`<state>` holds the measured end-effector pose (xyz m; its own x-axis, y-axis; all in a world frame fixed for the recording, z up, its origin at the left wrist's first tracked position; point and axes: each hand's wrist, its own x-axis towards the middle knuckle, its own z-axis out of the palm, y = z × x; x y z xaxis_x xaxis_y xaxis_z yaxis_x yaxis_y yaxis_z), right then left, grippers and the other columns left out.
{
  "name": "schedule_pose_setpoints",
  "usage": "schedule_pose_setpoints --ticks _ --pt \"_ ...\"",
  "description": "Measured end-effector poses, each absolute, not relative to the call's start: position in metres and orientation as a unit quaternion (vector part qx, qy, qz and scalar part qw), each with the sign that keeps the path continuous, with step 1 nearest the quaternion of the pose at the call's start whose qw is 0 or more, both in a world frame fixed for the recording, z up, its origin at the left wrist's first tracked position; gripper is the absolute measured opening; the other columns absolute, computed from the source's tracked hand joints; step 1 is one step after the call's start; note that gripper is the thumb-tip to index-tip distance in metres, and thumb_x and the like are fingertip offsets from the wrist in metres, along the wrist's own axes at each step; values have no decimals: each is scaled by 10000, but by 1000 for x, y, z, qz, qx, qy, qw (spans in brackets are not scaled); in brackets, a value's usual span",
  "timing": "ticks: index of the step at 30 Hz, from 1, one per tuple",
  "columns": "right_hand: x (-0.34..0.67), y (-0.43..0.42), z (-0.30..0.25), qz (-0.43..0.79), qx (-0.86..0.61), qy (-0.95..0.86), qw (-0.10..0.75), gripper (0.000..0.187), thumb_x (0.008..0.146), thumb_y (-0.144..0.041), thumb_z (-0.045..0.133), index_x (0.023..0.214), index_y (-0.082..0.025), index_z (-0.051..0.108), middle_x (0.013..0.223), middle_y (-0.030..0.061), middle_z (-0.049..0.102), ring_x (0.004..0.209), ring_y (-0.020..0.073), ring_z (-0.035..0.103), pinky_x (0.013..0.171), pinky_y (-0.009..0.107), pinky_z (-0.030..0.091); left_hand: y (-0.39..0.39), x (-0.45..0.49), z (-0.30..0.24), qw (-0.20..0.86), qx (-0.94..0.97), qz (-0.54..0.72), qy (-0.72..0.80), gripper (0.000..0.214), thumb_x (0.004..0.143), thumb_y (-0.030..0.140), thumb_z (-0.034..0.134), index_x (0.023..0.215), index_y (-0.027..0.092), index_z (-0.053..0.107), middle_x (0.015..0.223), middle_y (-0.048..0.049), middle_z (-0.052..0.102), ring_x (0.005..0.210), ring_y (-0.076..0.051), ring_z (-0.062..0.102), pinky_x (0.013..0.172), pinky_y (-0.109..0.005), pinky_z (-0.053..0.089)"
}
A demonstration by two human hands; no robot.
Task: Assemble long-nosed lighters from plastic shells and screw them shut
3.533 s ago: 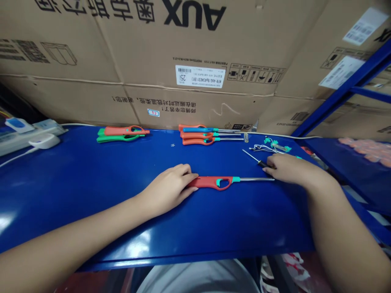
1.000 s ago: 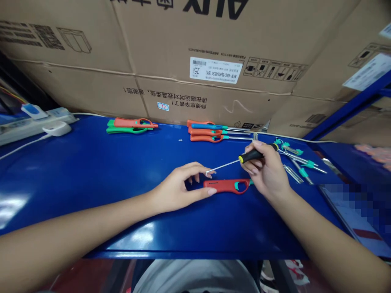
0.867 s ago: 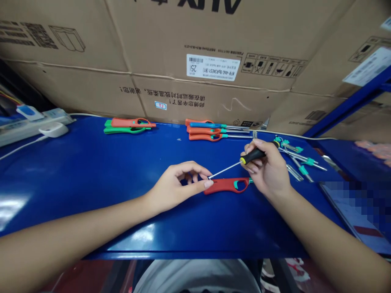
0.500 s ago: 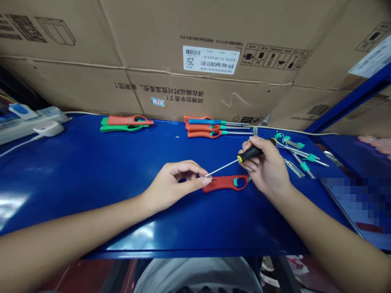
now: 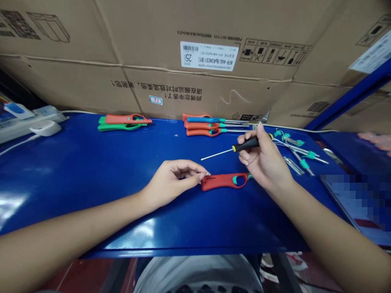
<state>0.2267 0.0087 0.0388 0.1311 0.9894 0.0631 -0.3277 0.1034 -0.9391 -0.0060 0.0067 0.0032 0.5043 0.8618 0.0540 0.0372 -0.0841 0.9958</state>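
Note:
A red gas lighter point(image 5: 218, 182) with a green trigger lies on the blue table, its far right end partly behind my right hand. My left hand point(image 5: 171, 181) is pinched, thumb and fingertips together at the lighter's left end; whatever is between them is too small to make out. In my right hand point(image 5: 265, 158) is a screwdriver point(image 5: 249, 143) with a black and yellow handle. Its thin shaft points left, and the tip is in the air above the lighter, apart from the left fingers.
Several orange and blue lighters point(image 5: 203, 132) lie along the carton point(image 5: 152, 81) at the back. Orange and green lighter shells point(image 5: 125, 119) are stacked farther left. Metal tubes and green parts point(image 5: 305, 162) lie right of my right hand. A power strip point(image 5: 49, 114) stands at the left.
The screwdriver tip has lifted away from my left fingertips, moving up with my right hand. My left hand has shifted slightly left, uncovering more of the lighter's end.

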Motion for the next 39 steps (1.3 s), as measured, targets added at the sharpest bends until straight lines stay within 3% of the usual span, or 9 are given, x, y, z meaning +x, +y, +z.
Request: schedule_pose_setpoints --ticks 4,8,12,17,24,39 --pt "228 12 38 521 -428 -370 639 404 706 -502 843 815 -220 575 783 -39 651 489 50 474 370 171 338 8 -6 2 570 646 362 355 155 823 272 791 939 172 815 915 -51 805 803 -161 739 766 -244 596" --pt "229 11 38 513 -433 -357 650 410 649 -310 871 979 -229 642 878 -23 712 615 67 569 454 154 439 10 -5 0 545 661 366 362 142 804 284 808 900 180 815 911 -46 797 799 -156 726 717 -231 580" --pt "228 7 39 466 -448 -394 653 397 744 -426 820 1038 -237 632 810 -26 691 538 73 535 434 186 439 11 -5 -4 561 644 352 384 177 780 303 829 887 165 800 860 -50 797 774 -166 726 721 -257 581" --pt "223 0 41 431 -443 -441 651 369 789 -416 779 1056 -271 570 798 -40 675 464 82 495 354 211 381 10 -4 -4 582 627 354 378 204 768 294 837 907 153 783 849 -47 794 769 -160 732 734 -257 583" --pt "216 -7 35 399 -426 -505 636 350 866 -425 741 1114 -294 532 863 -35 701 462 91 546 386 239 475 8 -3 -1 610 611 351 362 278 767 268 833 1003 155 743 846 -35 789 766 -153 745 717 -243 572" --pt "211 -16 39 371 -427 -536 626 304 888 -406 724 1084 -308 514 840 -26 696 436 101 550 372 256 466 5 -2 1 573 652 342 360 316 805 294 800 1073 145 724 838 -54 793 740 -176 738 665 -262 542"
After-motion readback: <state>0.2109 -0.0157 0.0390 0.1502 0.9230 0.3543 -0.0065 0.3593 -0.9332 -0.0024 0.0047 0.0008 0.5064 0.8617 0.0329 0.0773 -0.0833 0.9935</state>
